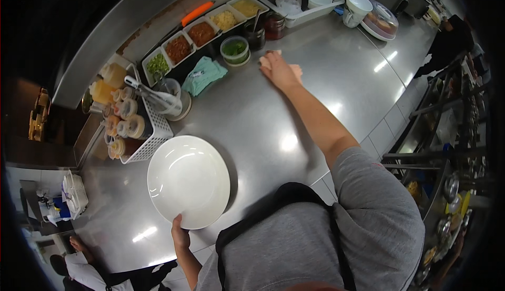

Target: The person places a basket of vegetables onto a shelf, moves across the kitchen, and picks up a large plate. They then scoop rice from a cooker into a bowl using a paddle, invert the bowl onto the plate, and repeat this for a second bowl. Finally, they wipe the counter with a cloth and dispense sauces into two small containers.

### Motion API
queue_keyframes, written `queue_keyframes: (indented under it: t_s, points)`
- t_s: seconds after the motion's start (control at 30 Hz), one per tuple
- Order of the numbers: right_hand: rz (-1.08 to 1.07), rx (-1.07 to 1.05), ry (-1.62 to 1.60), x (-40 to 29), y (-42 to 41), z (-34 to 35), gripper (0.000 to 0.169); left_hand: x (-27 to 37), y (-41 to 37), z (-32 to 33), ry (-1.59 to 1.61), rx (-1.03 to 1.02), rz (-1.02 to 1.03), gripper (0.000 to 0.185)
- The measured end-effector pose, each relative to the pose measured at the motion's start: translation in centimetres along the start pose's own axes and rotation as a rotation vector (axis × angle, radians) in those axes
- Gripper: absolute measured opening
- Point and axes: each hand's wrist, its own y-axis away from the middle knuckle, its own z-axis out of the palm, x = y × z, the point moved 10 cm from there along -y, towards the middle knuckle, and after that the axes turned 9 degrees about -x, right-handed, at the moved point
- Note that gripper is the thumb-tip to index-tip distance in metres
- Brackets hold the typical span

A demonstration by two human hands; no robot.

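My left hand (180, 232) grips the near rim of a large white round plate (193, 180), its thumb on top of the rim. The plate is above the stainless steel counter (256, 133), close to a white perforated basket. My right hand (278, 70) reaches far across and presses on a pale pink cloth (295, 72), which shows at both sides of the fingers. Just left of that hand stands a clear tub of chopped green herbs (235, 50). A folded green cloth (205, 74) lies further left.
Squeeze bottles crowd the white basket (159, 133); tongs (154, 94) stand in a container beside it. Along the back are food trays (201, 34), an orange-handled knife (201, 12) and a jar (274, 27). A mug (356, 9) and a covered dish (380, 21) stand far right. Other people (85, 269) are at both sides.
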Motion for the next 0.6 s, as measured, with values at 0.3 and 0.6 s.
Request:
queue_keyframes:
  t_s: [0.3, 0.6]
  points:
    - [-0.058, 0.102, 0.044, 16.5, -6.0, -8.3, 0.032, -1.6, 0.6, 4.9, -0.016, 0.06, -0.047, 0.043]
    - [-0.001, 0.163, 0.136, 23.2, -7.7, -14.5, 0.037, -0.3, 0.7, 5.8, -0.036, 0.182, -0.06, 0.047]
